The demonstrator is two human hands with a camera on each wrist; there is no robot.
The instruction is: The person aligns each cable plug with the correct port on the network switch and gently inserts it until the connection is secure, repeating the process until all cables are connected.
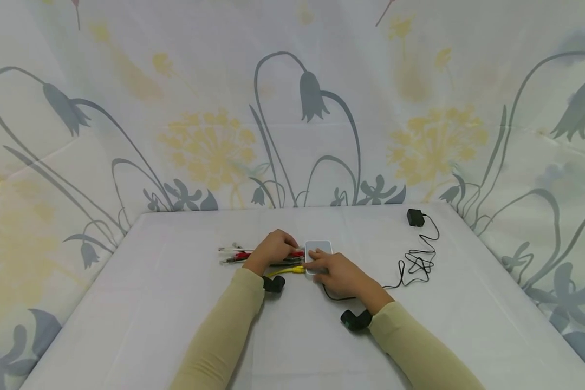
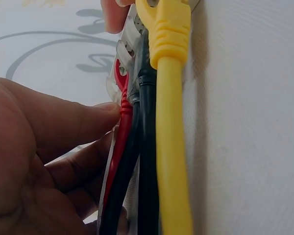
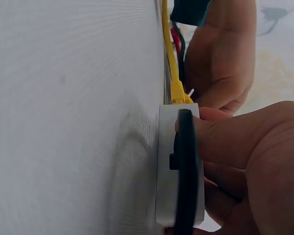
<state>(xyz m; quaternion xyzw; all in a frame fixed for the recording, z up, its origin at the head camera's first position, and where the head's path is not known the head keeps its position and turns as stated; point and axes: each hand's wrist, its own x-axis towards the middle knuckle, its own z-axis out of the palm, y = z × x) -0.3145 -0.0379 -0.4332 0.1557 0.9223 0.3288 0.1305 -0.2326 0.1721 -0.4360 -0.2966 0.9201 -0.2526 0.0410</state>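
Note:
A small white network switch (image 1: 322,247) lies on the white table, with several network cables running left from its near side. My right hand (image 1: 341,273) grips the switch, its thumb (image 3: 220,139) on the narrow side beside a black power cord (image 3: 187,166). At the cable side, my left hand (image 1: 274,250) pinches a red network cable (image 2: 125,107) by the boot behind its plug. Black cables (image 2: 147,147) run alongside the red one. Nearest the left wrist camera, a yellow cable (image 2: 172,137) has its plug at the switch's port edge. The left fingertips are partly hidden behind the cables.
A black power adapter (image 1: 415,218) sits at the table's far right, its thin cord (image 1: 421,262) looped loosely towards the switch. Loose cable ends (image 1: 229,261) lie left of the left hand. A patterned cloth (image 1: 292,135) hangs behind the table.

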